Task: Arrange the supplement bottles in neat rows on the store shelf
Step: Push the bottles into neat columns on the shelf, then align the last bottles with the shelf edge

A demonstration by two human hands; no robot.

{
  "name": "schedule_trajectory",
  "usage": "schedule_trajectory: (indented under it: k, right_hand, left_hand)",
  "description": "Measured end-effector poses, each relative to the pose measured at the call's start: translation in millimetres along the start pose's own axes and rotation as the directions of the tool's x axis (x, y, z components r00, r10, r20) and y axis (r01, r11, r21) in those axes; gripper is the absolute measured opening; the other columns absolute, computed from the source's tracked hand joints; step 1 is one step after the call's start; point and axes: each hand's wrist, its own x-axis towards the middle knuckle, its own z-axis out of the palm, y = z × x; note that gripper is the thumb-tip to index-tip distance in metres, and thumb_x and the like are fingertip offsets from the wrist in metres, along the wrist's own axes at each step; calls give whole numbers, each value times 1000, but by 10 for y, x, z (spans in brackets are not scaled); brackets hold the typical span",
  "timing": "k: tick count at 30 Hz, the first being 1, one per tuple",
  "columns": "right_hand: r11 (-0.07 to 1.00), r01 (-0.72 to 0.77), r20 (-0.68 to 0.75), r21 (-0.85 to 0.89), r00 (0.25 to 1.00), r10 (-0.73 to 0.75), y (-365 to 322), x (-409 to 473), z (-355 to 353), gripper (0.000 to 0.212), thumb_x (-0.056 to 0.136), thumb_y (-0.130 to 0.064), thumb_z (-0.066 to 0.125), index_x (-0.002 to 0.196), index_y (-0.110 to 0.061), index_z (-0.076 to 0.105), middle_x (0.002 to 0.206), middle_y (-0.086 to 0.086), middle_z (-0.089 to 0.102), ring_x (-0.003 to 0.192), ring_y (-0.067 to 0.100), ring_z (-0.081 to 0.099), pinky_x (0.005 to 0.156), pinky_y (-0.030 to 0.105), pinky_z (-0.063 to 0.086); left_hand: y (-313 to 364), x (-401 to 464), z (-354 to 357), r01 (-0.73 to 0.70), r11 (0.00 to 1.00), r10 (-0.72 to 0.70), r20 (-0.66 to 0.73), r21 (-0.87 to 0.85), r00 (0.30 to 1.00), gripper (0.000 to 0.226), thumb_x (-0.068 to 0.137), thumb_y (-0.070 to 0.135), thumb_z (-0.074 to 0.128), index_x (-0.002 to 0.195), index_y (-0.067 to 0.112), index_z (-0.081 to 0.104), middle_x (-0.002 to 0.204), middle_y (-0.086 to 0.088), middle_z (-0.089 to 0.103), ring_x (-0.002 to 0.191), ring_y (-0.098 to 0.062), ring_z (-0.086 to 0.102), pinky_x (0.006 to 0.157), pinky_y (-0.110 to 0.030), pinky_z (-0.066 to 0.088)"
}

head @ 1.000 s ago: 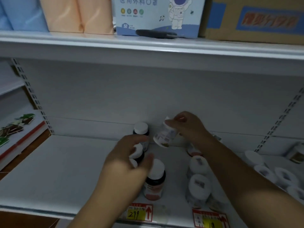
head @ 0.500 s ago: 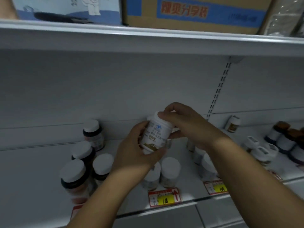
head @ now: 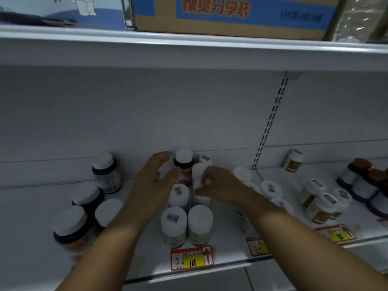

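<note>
White metal store shelf (head: 31, 238), stocked with upright supplement bottles, long axes vertical, caps up. Centre: two near white-capped white bottles (head: 173, 224) side by side at the shelf edge behind a red and yellow price tag (head: 192, 260), more behind them, and a dark white-capped bottle (head: 183, 164) at the far wall. Left: dark-bodied white-capped bottles (head: 106, 173) in a loose cluster. Right: further white bottles and brown-capped ones (head: 357, 175). Left hand (head: 153, 185) spread open, fingers just beside the dark bottle, holding nothing. Right hand (head: 218, 185) curled, fingers closed around the cap of a white bottle (head: 198, 171) standing in the centre group. Cardboard box (head: 231, 15) on the shelf above.
</note>
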Motion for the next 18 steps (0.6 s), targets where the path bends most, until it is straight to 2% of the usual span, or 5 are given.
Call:
schedule_trajectory:
  k: [3, 8, 12, 15, 18]
  right_hand:
    - [1000, 9, 58, -19, 998, -8, 67, 57, 130, 29, 72, -35, 73, 81, -19, 49, 82, -4, 53, 75, 14, 50, 54, 20, 34]
    - [997, -8, 57, -71, 998, 12, 116, 99, 186, 26, 81, -45, 60, 75, -22, 51, 73, -5, 54, 75, 18, 53, 55, 22, 35]
    - [994, -2, -211, -110, 977, -21, 157, 309, 61, 19, 84, -36, 59, 90, -18, 62, 98, 7, 63, 93, 25, 57, 69, 20, 39]
    - [951, -83, -177, -298, 984, 30, 250, 527, 14, 53, 80, -46, 61, 124, -19, 48, 126, 13, 50, 114, 31, 48, 88, 34, 39]
    - [951, -79, -76, -300, 995, 58, 287, 623, 134, 72, 74, -47, 68, 133, -17, 40, 134, 10, 49, 121, 28, 46, 94, 34, 37]
  left_hand:
    - [-34, -14, 15, 16, 1000, -16, 2, 1, 1000, 29, 87, 31, 55, 113, 40, 46, 114, 21, 49, 107, -3, 44, 87, -20, 31]
    - [-76, 2, 20, 47, 999, -47, 0, 20, 999, 32, 87, 36, 54, 117, 40, 47, 111, 29, 46, 109, -3, 43, 83, -17, 32]
    - [-70, 9, -8, 48, 999, -48, 5, 25, 999, 31, 86, 38, 54, 116, 44, 45, 108, 33, 44, 107, 0, 41, 76, -9, 31]
    - [-76, -9, -42, 55, 998, -56, 15, 16, 998, 29, 86, 38, 54, 112, 48, 45, 105, 39, 41, 108, -2, 41, 85, -21, 31]
    - [-69, -30, -66, 21, 999, -21, -1, 25, 1000, 27, 87, 35, 55, 111, 46, 48, 105, 39, 42, 98, 10, 44, 82, -11, 32]
